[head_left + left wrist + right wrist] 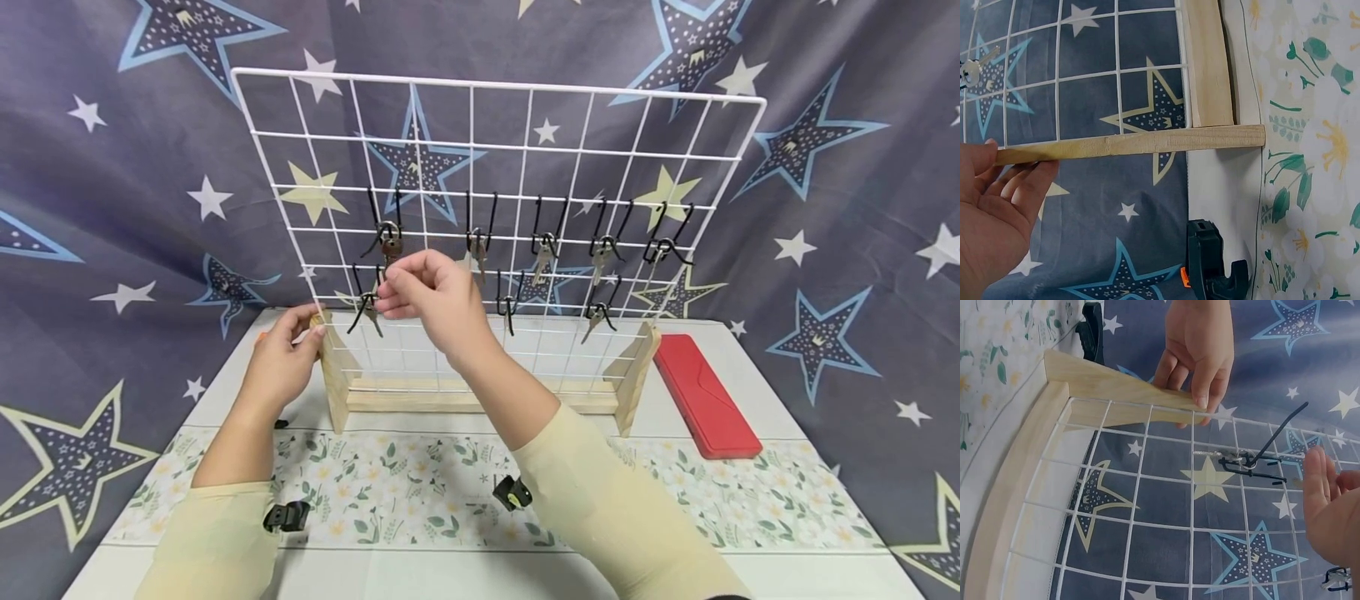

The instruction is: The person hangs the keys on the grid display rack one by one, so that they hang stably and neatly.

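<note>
A white wire grid rack [501, 197] stands in a wooden base [408, 402], with several black hooks carrying keys. My left hand [281, 362] grips the left wooden side support [335, 375], thumb on one face and fingers on the other; the left wrist view shows this hand [997, 206] at the support's end. My right hand [438, 304] is at the upper left hook, thumb and index finger pinching the lower end of a brownish key [391, 245] that hangs there. Below it, another key [370, 311] hangs on a lower hook. The right fingertips partly hide the pinched key.
Other keys [543, 254] hang farther right on the grid. A red case [708, 400] lies on the table right of the rack. A black clamp with an orange part [1210, 262] sits by the left support. Behind hangs a star-patterned curtain [825, 250]; a floral runner [390, 500] lies in front.
</note>
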Tool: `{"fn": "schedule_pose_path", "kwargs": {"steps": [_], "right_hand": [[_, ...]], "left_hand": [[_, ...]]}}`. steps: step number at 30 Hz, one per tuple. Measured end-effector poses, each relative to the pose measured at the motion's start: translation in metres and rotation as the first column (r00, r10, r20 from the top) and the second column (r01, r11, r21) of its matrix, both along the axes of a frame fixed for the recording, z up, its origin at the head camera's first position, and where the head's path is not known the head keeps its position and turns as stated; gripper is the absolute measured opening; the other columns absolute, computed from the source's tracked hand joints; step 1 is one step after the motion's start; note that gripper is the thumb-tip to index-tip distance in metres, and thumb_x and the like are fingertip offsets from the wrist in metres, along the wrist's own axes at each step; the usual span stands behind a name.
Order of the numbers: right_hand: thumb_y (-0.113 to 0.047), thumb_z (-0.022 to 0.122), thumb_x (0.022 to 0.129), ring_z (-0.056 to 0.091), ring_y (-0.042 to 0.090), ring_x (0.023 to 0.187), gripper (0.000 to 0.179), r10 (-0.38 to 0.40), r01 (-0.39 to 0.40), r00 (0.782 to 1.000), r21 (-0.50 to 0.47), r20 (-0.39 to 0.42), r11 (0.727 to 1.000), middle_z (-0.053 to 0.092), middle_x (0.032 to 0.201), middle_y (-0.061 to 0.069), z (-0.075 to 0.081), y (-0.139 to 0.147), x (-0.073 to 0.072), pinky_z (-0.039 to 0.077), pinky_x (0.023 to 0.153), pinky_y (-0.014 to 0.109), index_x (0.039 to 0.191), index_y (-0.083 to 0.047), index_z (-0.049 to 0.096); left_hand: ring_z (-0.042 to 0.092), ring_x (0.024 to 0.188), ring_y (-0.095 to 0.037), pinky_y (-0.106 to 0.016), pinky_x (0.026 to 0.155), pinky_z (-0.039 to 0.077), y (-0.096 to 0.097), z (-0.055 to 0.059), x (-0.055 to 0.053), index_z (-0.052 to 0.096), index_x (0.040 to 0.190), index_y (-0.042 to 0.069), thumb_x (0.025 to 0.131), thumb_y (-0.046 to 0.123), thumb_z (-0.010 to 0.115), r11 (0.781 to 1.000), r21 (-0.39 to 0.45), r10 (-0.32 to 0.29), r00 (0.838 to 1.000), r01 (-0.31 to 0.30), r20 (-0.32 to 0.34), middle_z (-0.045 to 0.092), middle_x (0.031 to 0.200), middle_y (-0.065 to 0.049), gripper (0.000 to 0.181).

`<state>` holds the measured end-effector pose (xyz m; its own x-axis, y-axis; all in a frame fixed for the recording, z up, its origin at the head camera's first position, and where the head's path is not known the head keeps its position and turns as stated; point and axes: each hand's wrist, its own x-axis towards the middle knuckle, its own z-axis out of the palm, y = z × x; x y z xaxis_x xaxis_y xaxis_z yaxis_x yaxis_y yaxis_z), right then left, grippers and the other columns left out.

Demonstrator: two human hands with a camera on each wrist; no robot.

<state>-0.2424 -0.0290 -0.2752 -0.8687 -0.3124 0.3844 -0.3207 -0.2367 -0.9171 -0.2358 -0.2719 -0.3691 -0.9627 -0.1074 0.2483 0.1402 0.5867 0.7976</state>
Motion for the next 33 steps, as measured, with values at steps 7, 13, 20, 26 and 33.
{"fn": "schedule_pose_path", "kwargs": {"steps": [7,13,20,26,33], "right_hand": [[-0.013,0.060,0.099,0.071,0.022,0.077,0.015,0.079,-0.073,0.994,0.086,-0.076,0.994,0.068,0.089,0.021,-0.012,0.011,0.012,0.066,0.075,0.038,0.101,0.001,0.061],[-0.012,0.059,0.099,0.070,0.022,0.079,0.015,0.142,-0.125,0.985,0.160,-0.096,0.979,0.068,0.092,0.019,-0.030,0.026,0.016,0.065,0.076,0.039,0.104,0.002,0.060],[-0.014,0.059,0.099,0.068,0.024,0.079,0.016,0.199,-0.179,0.976,0.196,-0.088,0.964,0.067,0.089,0.017,-0.051,0.048,0.028,0.065,0.076,0.041,0.102,0.002,0.061],[-0.014,0.058,0.099,0.067,0.025,0.080,0.015,0.226,-0.216,0.974,0.235,-0.016,0.948,0.066,0.090,0.018,-0.071,0.067,0.038,0.065,0.077,0.041,0.102,0.000,0.061],[-0.014,0.058,0.100,0.068,0.025,0.079,0.015,0.221,-0.218,0.975,0.278,0.021,0.935,0.066,0.090,0.018,-0.091,0.090,0.045,0.065,0.076,0.042,0.101,0.000,0.062]], "left_hand": [[0.056,0.123,-0.040,-0.029,0.094,0.056,-0.001,-0.001,-0.002,0.043,0.146,0.010,0.105,0.028,0.045,1.000,-0.009,0.013,1.000,-0.013,-0.019,0.049,0.146,-0.020,0.044],[0.057,0.123,-0.040,-0.032,0.094,0.056,-0.001,-0.003,-0.005,0.043,0.146,0.011,0.106,0.029,0.044,0.999,-0.023,0.022,1.000,-0.022,-0.017,0.049,0.146,-0.020,0.044],[0.058,0.122,-0.039,-0.030,0.093,0.056,0.002,-0.002,-0.004,0.043,0.146,0.009,0.105,0.028,0.045,1.000,0.004,0.015,1.000,-0.015,-0.017,0.049,0.146,-0.020,0.045],[0.056,0.124,-0.037,-0.029,0.095,0.056,0.002,-0.002,-0.003,0.043,0.146,0.011,0.105,0.031,0.044,0.999,0.033,0.017,1.000,-0.016,-0.005,0.049,0.146,-0.018,0.046],[0.050,0.131,-0.037,-0.029,0.100,0.054,0.006,-0.001,0.000,0.036,0.150,0.008,0.105,0.032,0.043,0.995,0.098,-0.005,1.000,0.004,0.014,0.045,0.149,-0.019,0.051]]}}
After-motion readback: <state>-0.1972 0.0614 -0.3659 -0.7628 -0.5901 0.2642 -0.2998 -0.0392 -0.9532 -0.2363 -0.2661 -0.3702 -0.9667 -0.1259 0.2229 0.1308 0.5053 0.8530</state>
